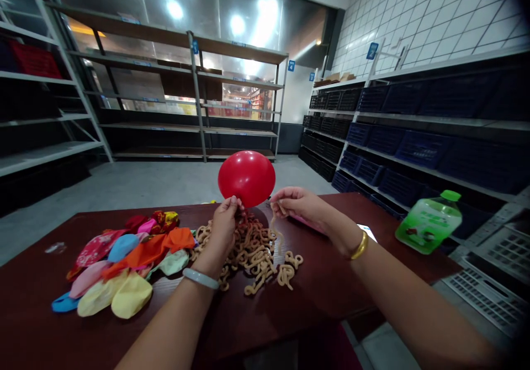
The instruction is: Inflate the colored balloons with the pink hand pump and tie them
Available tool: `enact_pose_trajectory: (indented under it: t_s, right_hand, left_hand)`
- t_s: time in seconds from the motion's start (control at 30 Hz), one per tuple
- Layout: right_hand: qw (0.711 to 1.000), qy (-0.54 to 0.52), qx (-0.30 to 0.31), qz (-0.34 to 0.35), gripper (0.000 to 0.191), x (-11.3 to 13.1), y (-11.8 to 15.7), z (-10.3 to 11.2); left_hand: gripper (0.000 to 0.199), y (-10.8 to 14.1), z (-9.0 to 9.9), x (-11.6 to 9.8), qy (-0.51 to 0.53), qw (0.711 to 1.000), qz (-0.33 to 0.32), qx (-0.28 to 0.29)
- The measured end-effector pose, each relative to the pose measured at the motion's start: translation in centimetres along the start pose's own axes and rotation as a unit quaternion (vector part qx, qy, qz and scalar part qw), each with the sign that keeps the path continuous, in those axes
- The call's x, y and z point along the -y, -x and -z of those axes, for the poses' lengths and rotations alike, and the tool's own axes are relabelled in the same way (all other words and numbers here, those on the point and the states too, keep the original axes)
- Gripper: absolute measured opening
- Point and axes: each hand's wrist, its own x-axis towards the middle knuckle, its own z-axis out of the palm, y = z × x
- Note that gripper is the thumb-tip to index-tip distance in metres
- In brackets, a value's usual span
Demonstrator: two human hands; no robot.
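A blown-up red balloon (247,178) stands above the far part of the table. My left hand (226,221) pinches it at its lower end, where the fingers hide the neck. To the right of the balloon, my right hand (302,207) has thumb and fingers closed on a thin tan cord (276,229) that dangles toward the table. Below and between both hands lies a heap of curled tan and reddish cords (252,254). Left of my left hand, several limp balloons (144,254) in orange, yellow, pink, blue and patterned red are piled.
A bottle of green liquid (430,221) stands on the right of the dark red table (331,281). A phone-like lit object (367,232) lies behind my right wrist. Metal shelves (199,83) stand at the back, shelves of dark crates (418,149) at the right.
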Motion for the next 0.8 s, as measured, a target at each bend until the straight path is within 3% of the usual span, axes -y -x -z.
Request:
enact_pose_trajectory:
  t_s: [0.13, 0.23, 0.37, 0.47, 0.57, 0.7, 0.8]
  right_hand:
    - [1.0, -0.011, -0.001, 0.004, 0.016, 0.6, -1.1, -0.9]
    - [1.0, 0.009, 0.012, 0.007, 0.022, 0.6, -2.2, -1.8]
    - [0.982, 0.187, -0.033, 0.02, 0.013, 0.2, -3.3, -2.5]
    - [0.904, 0.408, -0.082, 0.097, 0.007, 0.5, -3.7, -2.9]
    - [0.806, 0.564, -0.058, 0.171, 0.008, 1.2, -4.1, -3.4]
    - [0.755, 0.641, 0.02, 0.132, 0.009, 1.2, -4.9, -4.3]
    - [0.722, 0.683, 0.024, 0.112, 0.008, 0.8, -5.3, -5.2]
  left_hand:
    - [0.041, 0.6, -0.6, 0.5, 0.003, 0.999, 0.037, 0.01]
    - [0.041, 0.6, -0.7, 0.7, 0.001, 0.999, 0.03, 0.023]
    - [0.039, 0.1, -0.4, 0.5, -0.03, 0.999, -0.031, 0.01]
    - [0.038, -0.3, 0.0, 0.5, -0.041, 0.998, -0.05, 0.005]
    - [0.036, -0.4, 0.0, 0.6, -0.034, 0.999, -0.037, 0.015]
    - [0.036, -0.2, -0.1, 0.7, -0.017, 0.999, -0.004, 0.028]
    - [0.037, -0.1, 0.0, 0.7, -0.046, 0.998, 0.006, 0.04]
